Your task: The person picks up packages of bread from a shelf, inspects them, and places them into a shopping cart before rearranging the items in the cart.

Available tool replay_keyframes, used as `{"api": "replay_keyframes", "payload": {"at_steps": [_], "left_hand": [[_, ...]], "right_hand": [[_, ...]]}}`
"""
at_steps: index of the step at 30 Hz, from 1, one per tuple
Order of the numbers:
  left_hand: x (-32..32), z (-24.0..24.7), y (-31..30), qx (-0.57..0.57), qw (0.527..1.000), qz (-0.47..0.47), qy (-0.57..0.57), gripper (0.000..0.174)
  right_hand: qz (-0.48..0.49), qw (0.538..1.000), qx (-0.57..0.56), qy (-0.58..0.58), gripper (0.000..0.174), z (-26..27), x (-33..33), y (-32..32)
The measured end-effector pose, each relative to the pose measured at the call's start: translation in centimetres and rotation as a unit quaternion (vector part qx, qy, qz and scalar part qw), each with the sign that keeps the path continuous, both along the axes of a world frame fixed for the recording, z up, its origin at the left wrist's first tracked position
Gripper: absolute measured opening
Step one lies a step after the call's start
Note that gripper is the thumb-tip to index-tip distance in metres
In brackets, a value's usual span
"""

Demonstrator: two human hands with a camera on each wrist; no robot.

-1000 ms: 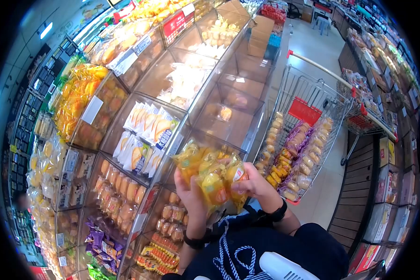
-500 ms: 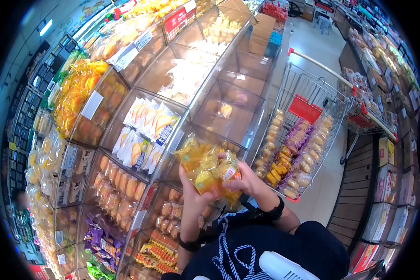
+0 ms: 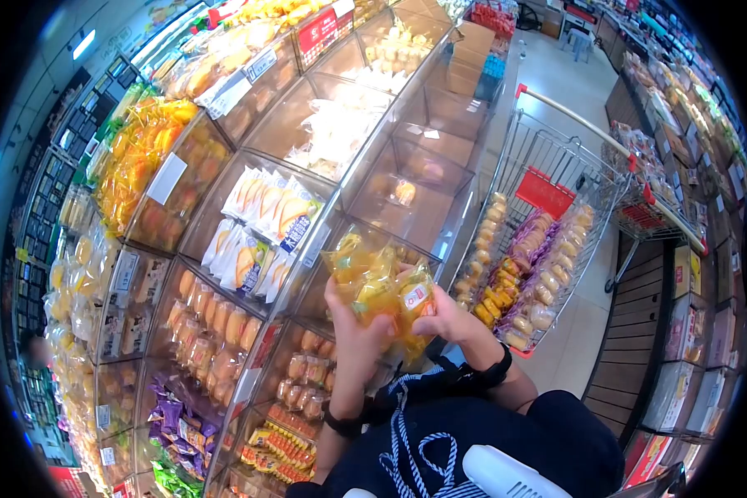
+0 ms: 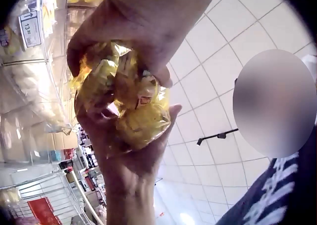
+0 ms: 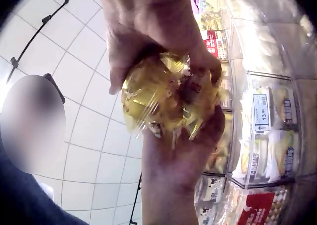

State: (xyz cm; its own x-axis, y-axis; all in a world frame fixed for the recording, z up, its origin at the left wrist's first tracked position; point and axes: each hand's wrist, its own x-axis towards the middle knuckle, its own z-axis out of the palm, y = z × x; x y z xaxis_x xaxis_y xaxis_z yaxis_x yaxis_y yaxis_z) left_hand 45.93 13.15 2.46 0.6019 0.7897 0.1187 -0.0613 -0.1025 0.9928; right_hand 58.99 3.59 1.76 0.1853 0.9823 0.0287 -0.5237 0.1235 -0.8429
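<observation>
Near the lower centre of the head view, shiny, transparent yellow plastic packets (image 3: 373, 286) are grasped between both hands: their left side is gripped by the left hand (image 3: 357, 332), their right side by the right hand (image 3: 451, 319), with fingers and thumbs curled round them. Farther out, white printed packets (image 3: 270, 216) are seen left of centre, and packed round buns (image 3: 483, 245) are held right of centre in a silver wire shopping cart (image 3: 568, 116).

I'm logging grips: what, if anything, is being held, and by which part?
Yellow plastic packets, bunched together: the left hand grips one side, the right hand the opposite side.
</observation>
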Motion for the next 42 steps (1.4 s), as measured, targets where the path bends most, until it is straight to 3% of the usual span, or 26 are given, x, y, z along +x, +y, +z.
{"api": "replay_keyframes", "payload": {"at_steps": [4,7,12,13,15,17,19,22,28,33,38,42], "left_hand": [[0.4,0.4,-0.2,-0.027,1.000,0.000,-0.009,0.080],[0.6,0.5,-0.2,-0.022,1.000,0.001,-0.003,0.083],[0.6,-1.2,0.2,0.102,0.995,-0.015,0.012,0.102],[0.4,-1.5,0.2,0.135,0.991,-0.017,0.018,0.105],[-0.2,-1.6,0.2,0.161,0.986,-0.039,0.037,0.090],[-0.4,-1.1,0.3,0.102,0.992,-0.079,0.006,0.083],[-0.2,0.7,0.3,-0.041,0.987,-0.135,-0.075,0.078],[-0.5,1.9,0.3,-0.066,0.986,-0.148,-0.048,0.075],[0.0,2.4,-0.4,-0.095,0.994,-0.054,-0.031,0.080],[0.3,1.9,-0.5,0.007,1.000,0.015,0.007,0.082],[0.7,2.3,-1.0,-0.016,0.998,0.046,-0.032,0.081],[0.8,1.5,-1.0,-0.033,0.997,0.045,-0.056,0.082]], "right_hand": [[0.030,1.000,0.008,-0.001,0.084,0.4,0.5,-0.1],[0.045,0.994,0.012,-0.103,0.082,0.4,0.7,-0.2],[0.004,0.953,0.063,-0.296,0.083,-0.2,1.1,-0.1],[0.010,0.974,0.044,-0.223,0.084,-0.1,1.0,-0.1],[0.024,0.997,0.004,-0.075,0.086,-0.1,0.8,-0.1],[0.034,0.995,-0.082,-0.047,0.088,0.6,1.1,-0.4],[0.025,0.996,-0.081,0.007,0.089,-0.1,1.4,-0.4],[-0.015,0.996,0.010,0.092,0.088,-1.9,1.3,0.0],[0.016,0.998,0.015,0.053,0.087,-0.4,1.2,-0.7],[0.063,0.997,-0.013,0.034,0.091,-0.1,0.9,-0.6],[0.018,0.997,-0.040,-0.058,0.094,-2.4,1.0,-0.1],[-0.023,0.998,-0.063,-0.001,0.094,-2.2,0.6,0.0]]}}
